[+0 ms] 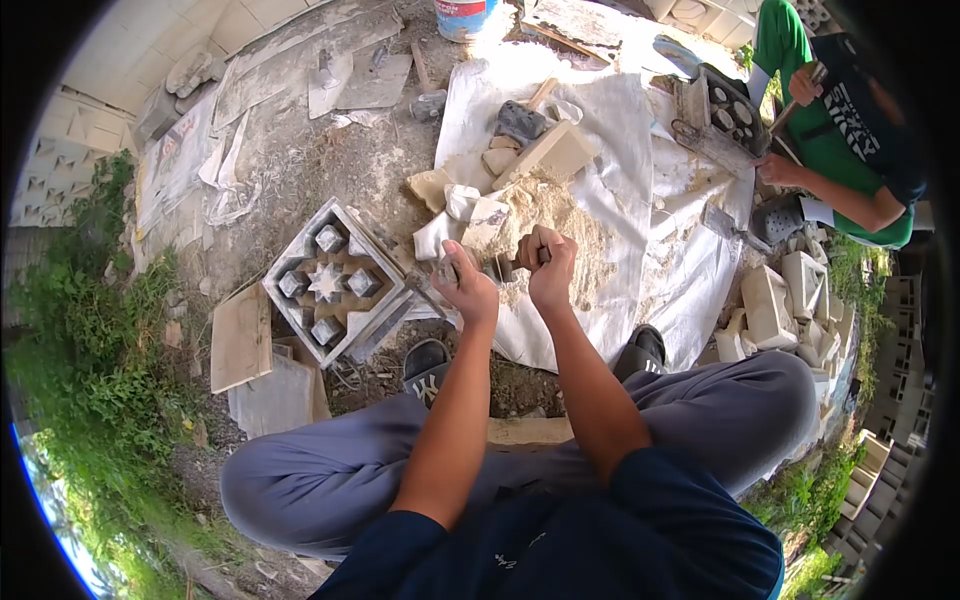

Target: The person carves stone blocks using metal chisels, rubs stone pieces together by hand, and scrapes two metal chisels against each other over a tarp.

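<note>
Between my knees, my right hand (549,262) is closed round the handle of a small dark tool (507,267) whose head points left. Close beside that head, my left hand (465,285) is closed on a small greyish piece, partly hidden by the fingers. Just beyond my hands lies a pile of pale powder (565,225) on a white sheet (620,200). White cloth (436,236) and broken pale stones touch the pile. A pale block (548,155) rests behind it, beside a dark-headed hammer (522,122).
A square metal mould (330,283) with a star centre lies left, near boards (241,340). Another hammer (428,105) and a bucket (463,18) stand farther back. At right are pale blocks (767,307) and a seated person in green trousers (855,205) holding a tool.
</note>
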A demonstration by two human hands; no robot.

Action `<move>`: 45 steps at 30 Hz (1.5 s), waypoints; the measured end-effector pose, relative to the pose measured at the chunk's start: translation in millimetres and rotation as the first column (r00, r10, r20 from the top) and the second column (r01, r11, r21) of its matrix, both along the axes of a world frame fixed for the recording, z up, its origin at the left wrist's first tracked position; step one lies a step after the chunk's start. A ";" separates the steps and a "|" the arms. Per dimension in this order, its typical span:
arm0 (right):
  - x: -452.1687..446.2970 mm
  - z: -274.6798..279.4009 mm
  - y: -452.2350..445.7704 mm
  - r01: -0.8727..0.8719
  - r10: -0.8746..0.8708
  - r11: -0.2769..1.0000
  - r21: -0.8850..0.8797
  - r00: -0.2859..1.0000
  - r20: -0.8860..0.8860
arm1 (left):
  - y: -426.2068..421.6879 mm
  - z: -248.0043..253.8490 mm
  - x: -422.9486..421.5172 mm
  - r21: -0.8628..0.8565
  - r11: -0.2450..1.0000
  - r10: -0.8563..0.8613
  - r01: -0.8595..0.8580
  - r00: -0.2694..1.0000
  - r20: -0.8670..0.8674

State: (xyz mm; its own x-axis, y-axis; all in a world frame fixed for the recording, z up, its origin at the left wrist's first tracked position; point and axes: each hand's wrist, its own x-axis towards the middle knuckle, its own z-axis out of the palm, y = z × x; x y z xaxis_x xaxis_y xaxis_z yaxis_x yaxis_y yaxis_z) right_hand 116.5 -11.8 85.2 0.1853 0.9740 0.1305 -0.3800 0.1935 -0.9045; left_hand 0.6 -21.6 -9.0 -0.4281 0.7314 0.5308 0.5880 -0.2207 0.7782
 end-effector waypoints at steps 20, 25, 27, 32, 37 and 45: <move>10.7 48.0 8.6 -0.019 0.019 1.000 0.002 0.999 -0.029 | 3.1 42.1 4.3 0.042 0.998 0.050 -0.055 0.992 0.120; -6.6 -21.2 -4.7 -0.060 0.053 0.996 0.070 0.994 0.097 | 12.5 48.6 9.8 -0.004 0.996 0.077 -0.087 0.861 0.503; -3.8 -24.3 -0.4 -0.064 0.057 0.996 0.055 0.991 0.119 | 9.7 50.8 11.9 -0.030 0.986 0.154 -0.161 0.849 0.505; 12.2 17.7 3.4 -0.001 -0.004 0.998 -0.057 0.997 -0.080 | 10.1 73.8 8.8 -0.003 1.000 0.001 0.002 0.656 0.755; 8.6 27.6 6.7 -0.018 0.015 0.999 0.046 0.998 0.064 | 11.1 97.7 14.0 0.042 0.998 -0.061 0.048 0.499 0.865; 9.9 -7.0 7.1 0.029 -0.028 1.000 -0.012 0.996 0.081 | 17.8 86.0 20.3 -0.068 0.994 0.097 -0.087 0.388 0.917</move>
State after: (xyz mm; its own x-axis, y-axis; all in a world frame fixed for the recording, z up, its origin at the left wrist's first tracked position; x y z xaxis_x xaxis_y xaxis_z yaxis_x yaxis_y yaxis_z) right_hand 126.4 -4.7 78.2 0.2021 0.9703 0.1331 -0.3002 0.1908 -0.9346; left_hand 20.9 -3.7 77.0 -0.7166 0.6573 -0.2334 -0.4670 -0.2036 0.8605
